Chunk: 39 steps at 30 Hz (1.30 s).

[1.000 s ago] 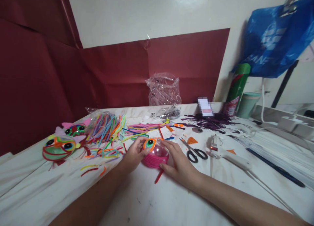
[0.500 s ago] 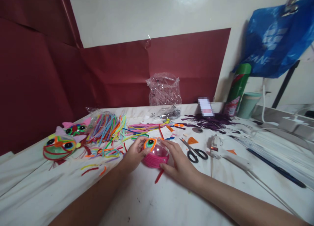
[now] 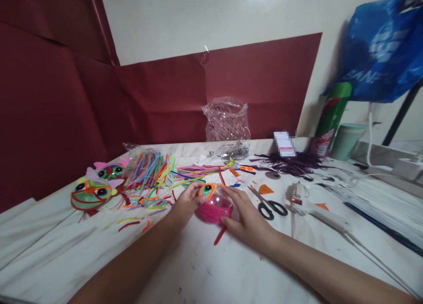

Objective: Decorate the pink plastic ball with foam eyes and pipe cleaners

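Well in from the back edge of the desk (image 3: 198, 268), the left hand (image 3: 185, 205), thumb by the orange-rimmed eye (image 3: 207, 190), and right hand (image 3: 246, 218) clasp the pink-wrapped ball (image 3: 213, 213); I'd press gently, evenly.

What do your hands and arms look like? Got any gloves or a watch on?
No gloves on the left hand or the right hand, and I can't see any rings. Both forearms are bare too: no sleeves, watch or bracelets show, right down to the picture's edge. The nails are too small to make out.
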Motion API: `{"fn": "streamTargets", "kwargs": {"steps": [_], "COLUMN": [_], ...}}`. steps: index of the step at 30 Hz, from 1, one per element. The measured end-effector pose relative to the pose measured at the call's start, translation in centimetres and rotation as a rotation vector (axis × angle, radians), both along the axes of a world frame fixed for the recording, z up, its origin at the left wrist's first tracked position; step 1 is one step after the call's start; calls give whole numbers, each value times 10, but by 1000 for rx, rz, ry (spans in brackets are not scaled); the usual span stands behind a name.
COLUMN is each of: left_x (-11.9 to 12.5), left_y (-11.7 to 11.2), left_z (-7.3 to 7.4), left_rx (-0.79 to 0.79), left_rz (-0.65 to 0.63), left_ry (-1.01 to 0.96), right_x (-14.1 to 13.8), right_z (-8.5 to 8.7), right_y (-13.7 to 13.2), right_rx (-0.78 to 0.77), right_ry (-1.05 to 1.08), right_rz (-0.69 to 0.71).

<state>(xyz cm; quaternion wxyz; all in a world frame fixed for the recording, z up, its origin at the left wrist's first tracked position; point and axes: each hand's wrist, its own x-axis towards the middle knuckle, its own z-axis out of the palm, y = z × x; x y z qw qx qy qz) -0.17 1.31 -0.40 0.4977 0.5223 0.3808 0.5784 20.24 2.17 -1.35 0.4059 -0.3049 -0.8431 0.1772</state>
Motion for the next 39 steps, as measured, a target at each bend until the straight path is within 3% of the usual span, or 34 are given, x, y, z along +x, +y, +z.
{"fn": "streamTargets", "kwargs": {"steps": [15,39], "left_x": [-3,-3], "left_y": [6,4], "left_z": [3,4], "left_rx": [-100,-136], "left_rz": [50,72], "left_ry": [-145,-145], "right_x": [-12,-9], "right_z": [0,1], "right_y": [12,11], "right_rx": [-48,-9], "right_ry": [-26,-13], "right_rz": [-36,24]}}
